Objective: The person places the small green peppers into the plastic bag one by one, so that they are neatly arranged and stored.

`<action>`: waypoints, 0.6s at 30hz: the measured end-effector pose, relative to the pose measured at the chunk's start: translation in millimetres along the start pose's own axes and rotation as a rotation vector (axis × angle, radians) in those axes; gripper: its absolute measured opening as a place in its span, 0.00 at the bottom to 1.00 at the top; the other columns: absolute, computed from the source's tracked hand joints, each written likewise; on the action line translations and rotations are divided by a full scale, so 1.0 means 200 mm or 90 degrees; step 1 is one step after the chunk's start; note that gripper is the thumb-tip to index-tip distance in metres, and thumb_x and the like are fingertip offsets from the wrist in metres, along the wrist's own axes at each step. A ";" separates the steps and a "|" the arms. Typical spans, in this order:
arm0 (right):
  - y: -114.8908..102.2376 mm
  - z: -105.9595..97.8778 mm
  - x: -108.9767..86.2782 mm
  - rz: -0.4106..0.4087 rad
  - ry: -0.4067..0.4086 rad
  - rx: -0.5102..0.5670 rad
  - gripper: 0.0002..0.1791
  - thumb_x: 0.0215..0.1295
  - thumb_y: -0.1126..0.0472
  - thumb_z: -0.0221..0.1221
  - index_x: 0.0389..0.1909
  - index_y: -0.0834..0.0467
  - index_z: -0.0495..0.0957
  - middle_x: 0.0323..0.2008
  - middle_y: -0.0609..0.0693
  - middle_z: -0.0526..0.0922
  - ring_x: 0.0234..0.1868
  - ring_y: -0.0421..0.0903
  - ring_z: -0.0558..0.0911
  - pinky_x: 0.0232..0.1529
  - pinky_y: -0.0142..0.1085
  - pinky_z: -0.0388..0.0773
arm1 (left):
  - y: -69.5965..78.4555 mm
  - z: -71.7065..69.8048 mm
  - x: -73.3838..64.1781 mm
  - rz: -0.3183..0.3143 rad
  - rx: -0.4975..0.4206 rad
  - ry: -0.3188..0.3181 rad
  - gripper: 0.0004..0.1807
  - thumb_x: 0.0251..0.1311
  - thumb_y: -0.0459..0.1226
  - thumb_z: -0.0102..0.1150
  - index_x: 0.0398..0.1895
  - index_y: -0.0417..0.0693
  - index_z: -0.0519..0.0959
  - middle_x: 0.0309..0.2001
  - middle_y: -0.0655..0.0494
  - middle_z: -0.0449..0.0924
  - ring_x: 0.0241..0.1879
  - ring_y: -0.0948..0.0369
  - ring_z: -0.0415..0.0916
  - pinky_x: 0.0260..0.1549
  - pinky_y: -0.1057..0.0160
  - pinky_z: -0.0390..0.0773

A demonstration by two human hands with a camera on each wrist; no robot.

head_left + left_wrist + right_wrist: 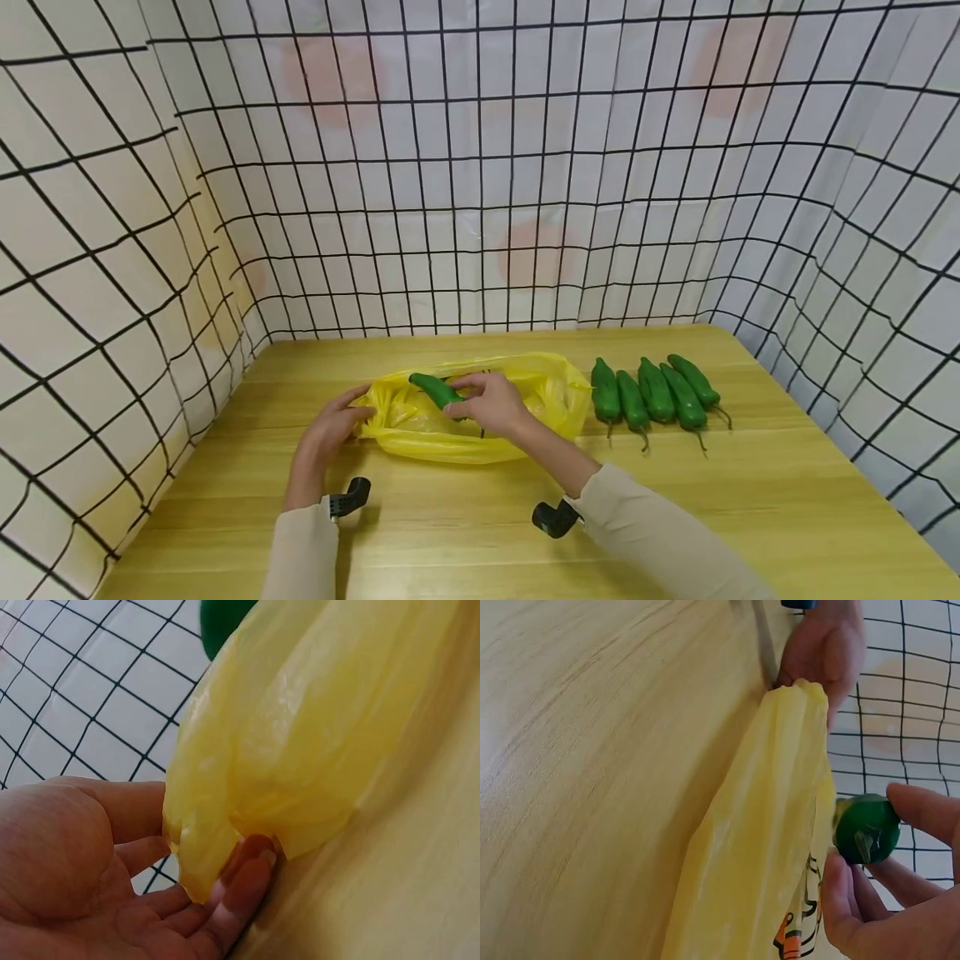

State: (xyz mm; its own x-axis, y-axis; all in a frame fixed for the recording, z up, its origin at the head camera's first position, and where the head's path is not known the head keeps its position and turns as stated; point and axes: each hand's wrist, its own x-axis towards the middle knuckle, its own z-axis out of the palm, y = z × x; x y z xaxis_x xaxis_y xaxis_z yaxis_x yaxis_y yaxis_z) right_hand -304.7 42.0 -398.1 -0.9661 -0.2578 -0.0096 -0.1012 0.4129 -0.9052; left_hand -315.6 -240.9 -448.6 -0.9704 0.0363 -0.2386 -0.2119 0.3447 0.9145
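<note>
A yellow plastic bag (457,450) lies on its side across the wooden table, its mouth spread wide. At its left end my left hand (330,429) holds the gathered plastic, and the left wrist view shows the fingers around the tip of the bag (292,750). Over the opening, my right hand (495,406) grips a long green pepper (433,392) between thumb and fingers. The right wrist view has the pepper (866,829) stem end toward the camera, right beside the bag's edge. Printing shows on the bag's side there.
To the right of the bag, several green peppers (656,390) lie in a row on the table (450,542), stems toward me. White walls with a black grid (480,183) enclose the back and sides. A black camera mount (555,518) sits at each wrist.
</note>
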 end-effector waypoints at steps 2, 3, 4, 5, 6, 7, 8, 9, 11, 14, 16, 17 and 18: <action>0.01 0.00 0.00 0.002 -0.017 -0.020 0.24 0.57 0.55 0.73 0.55 0.57 0.85 0.47 0.56 0.85 0.38 0.50 0.83 0.33 0.36 0.79 | 0.01 0.00 0.00 0.000 0.001 0.002 0.33 0.76 0.39 0.48 0.81 0.51 0.54 0.81 0.36 0.42 0.78 0.37 0.42 0.74 0.34 0.48; 0.01 0.00 0.00 0.002 -0.024 -0.029 0.24 0.58 0.54 0.73 0.55 0.57 0.85 0.49 0.57 0.85 0.38 0.51 0.83 0.33 0.36 0.79 | 0.01 0.00 0.00 -0.002 -0.002 0.004 0.33 0.76 0.39 0.48 0.81 0.51 0.54 0.81 0.36 0.41 0.78 0.37 0.42 0.74 0.34 0.48; 0.01 0.00 0.00 0.002 -0.027 -0.040 0.24 0.58 0.53 0.73 0.55 0.57 0.85 0.51 0.57 0.84 0.39 0.52 0.83 0.33 0.37 0.78 | 0.01 -0.01 0.00 -0.002 -0.003 0.005 0.33 0.76 0.38 0.48 0.81 0.51 0.55 0.81 0.36 0.41 0.78 0.37 0.41 0.74 0.34 0.48; 0.02 0.01 0.01 0.002 -0.029 -0.051 0.24 0.58 0.53 0.72 0.55 0.56 0.85 0.55 0.57 0.83 0.41 0.53 0.83 0.34 0.38 0.79 | 0.01 -0.01 0.00 -0.003 -0.004 0.005 0.33 0.76 0.38 0.48 0.81 0.51 0.55 0.81 0.36 0.40 0.78 0.37 0.41 0.74 0.34 0.47; 0.02 0.01 0.01 0.002 -0.027 -0.061 0.24 0.59 0.52 0.72 0.55 0.56 0.85 0.58 0.57 0.81 0.44 0.53 0.83 0.37 0.39 0.79 | 0.01 -0.01 0.00 -0.002 -0.004 0.004 0.33 0.76 0.38 0.48 0.81 0.51 0.55 0.81 0.36 0.40 0.78 0.36 0.40 0.74 0.33 0.47; 0.02 0.01 0.01 0.004 -0.023 -0.065 0.23 0.59 0.51 0.72 0.55 0.56 0.85 0.61 0.57 0.80 0.47 0.54 0.82 0.39 0.40 0.80 | 0.01 -0.01 0.00 -0.001 -0.009 0.003 0.33 0.76 0.37 0.49 0.81 0.51 0.55 0.81 0.36 0.39 0.79 0.36 0.39 0.74 0.33 0.46; 0.03 0.02 0.02 0.004 -0.017 -0.068 0.23 0.60 0.51 0.71 0.54 0.56 0.85 0.64 0.58 0.78 0.50 0.54 0.81 0.41 0.42 0.80 | 0.02 -0.01 0.00 0.002 -0.009 0.002 0.33 0.76 0.37 0.49 0.81 0.51 0.56 0.81 0.36 0.39 0.79 0.36 0.39 0.74 0.33 0.46; 0.03 0.02 0.03 0.007 -0.009 -0.067 0.23 0.60 0.51 0.71 0.54 0.56 0.85 0.66 0.58 0.76 0.52 0.55 0.81 0.43 0.43 0.81 | 0.02 -0.01 0.00 0.003 -0.010 0.002 0.33 0.76 0.37 0.50 0.81 0.52 0.56 0.81 0.36 0.40 0.78 0.36 0.40 0.73 0.32 0.46; 0.04 0.03 0.04 0.012 0.008 -0.059 0.22 0.61 0.51 0.71 0.54 0.57 0.85 0.67 0.58 0.76 0.54 0.55 0.80 0.45 0.44 0.81 | 0.03 -0.01 -0.01 0.014 -0.001 0.004 0.33 0.75 0.37 0.51 0.80 0.52 0.58 0.80 0.35 0.43 0.78 0.35 0.43 0.73 0.31 0.47; 0.06 0.06 0.06 0.016 0.026 -0.031 0.23 0.61 0.52 0.70 0.54 0.59 0.85 0.65 0.60 0.77 0.46 0.53 0.82 0.39 0.41 0.81 | 0.04 0.00 -0.02 0.032 0.018 0.012 0.33 0.73 0.37 0.54 0.79 0.52 0.60 0.78 0.33 0.50 0.75 0.35 0.50 0.71 0.30 0.50; 0.06 0.08 0.07 0.021 0.036 -0.007 0.23 0.62 0.52 0.70 0.55 0.61 0.84 0.62 0.60 0.79 0.40 0.51 0.81 0.35 0.38 0.79 | 0.06 0.00 -0.02 0.042 0.025 0.020 0.33 0.72 0.36 0.55 0.78 0.52 0.62 0.75 0.32 0.55 0.73 0.34 0.54 0.70 0.30 0.53; 0.06 0.09 0.07 0.022 0.041 0.002 0.24 0.62 0.52 0.70 0.55 0.61 0.83 0.61 0.60 0.80 0.39 0.50 0.81 0.35 0.38 0.79 | 0.06 0.00 -0.03 0.046 0.026 0.023 0.33 0.72 0.36 0.56 0.78 0.51 0.63 0.75 0.32 0.56 0.72 0.35 0.56 0.70 0.30 0.54; 0.07 0.10 0.07 0.020 0.046 0.007 0.24 0.63 0.52 0.70 0.55 0.62 0.83 0.59 0.60 0.80 0.38 0.50 0.81 0.35 0.39 0.79 | 0.07 0.00 -0.03 0.049 0.028 0.024 0.33 0.71 0.35 0.57 0.78 0.51 0.63 0.74 0.31 0.58 0.71 0.35 0.58 0.69 0.31 0.56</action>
State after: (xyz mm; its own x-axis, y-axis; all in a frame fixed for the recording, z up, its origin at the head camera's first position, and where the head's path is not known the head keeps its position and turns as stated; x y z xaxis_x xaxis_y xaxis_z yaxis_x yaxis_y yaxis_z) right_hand -315.2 25.9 -419.2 -0.9834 -0.1814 -0.0083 -0.0680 0.4102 -0.9094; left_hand -313.1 -235.4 -434.2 -0.9875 0.0288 -0.1549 -0.1322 0.3837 0.9140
